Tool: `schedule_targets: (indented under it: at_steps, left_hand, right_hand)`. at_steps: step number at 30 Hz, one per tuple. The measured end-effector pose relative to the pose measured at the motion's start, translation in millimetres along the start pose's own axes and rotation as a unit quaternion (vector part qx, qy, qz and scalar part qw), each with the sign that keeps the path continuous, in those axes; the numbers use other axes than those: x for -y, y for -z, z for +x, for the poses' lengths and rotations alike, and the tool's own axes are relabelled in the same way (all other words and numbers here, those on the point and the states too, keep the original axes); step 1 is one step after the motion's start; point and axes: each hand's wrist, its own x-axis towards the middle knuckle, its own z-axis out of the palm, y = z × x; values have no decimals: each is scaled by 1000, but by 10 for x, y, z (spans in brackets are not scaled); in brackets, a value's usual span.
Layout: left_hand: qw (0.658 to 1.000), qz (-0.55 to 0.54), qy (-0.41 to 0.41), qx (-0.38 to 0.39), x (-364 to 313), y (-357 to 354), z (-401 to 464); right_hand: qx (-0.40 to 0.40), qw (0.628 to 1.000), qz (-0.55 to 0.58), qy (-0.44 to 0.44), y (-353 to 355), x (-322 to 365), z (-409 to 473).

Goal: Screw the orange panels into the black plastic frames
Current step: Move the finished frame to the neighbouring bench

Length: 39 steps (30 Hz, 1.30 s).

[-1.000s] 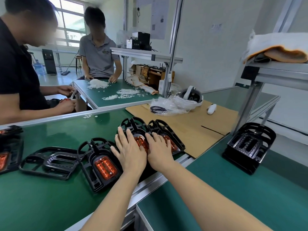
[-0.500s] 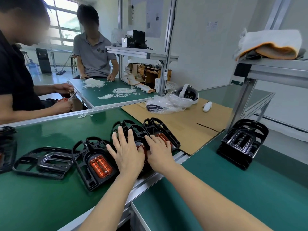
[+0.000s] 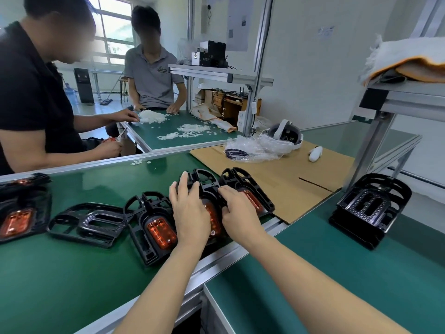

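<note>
Three black plastic frames with orange panels lie side by side on the green table. My left hand rests on the left side of the middle frame, fingers stretched over its far rim. My right hand grips that frame's right side with curled fingers. Its orange panel shows between my hands. The left frame holds an orange panel. On the right frame the orange panel is partly hidden by my right hand.
An empty black frame lies further left, beside a stack with an orange panel. A stack of black frames stands at right near a metal post. Behind are cardboard, a headset and two seated people.
My right hand's fingers have curled onto the middle frame's right edge. My left hand has slid a little toward the frame's far left rim. The view has shifted slightly.
</note>
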Motion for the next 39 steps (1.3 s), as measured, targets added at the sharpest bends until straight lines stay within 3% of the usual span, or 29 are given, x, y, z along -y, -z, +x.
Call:
schedule_targets:
  at_steps: [7,13,17,21,26,33,39]
  left_hand:
    - [997,33,50,-52,236,368,165]
    - [986,84,137,-30,536,472,240]
    - [979,134,153,-23,700,473,194]
    - [985,51,167,-18,714,437,187]
    - [979,-33,199,-30,753,475,263]
    - [968,-94,228,-39,776,488,274]
    - [940,-195,278,-39,810,456,342]
  right_hand:
    - [22,999,15,39,-133,335,98]
    - [139,985,5,106,-315,631,125]
    - [48,987,-133,73,-404,543,34]
    - [21,990,-140,-17,-403,472,-70]
    - [8,994,-106,9,-355,494,65]
    - [51,999,-2,0,-357,411,62]
    - [-48,998,28,-9,-341,474,80]
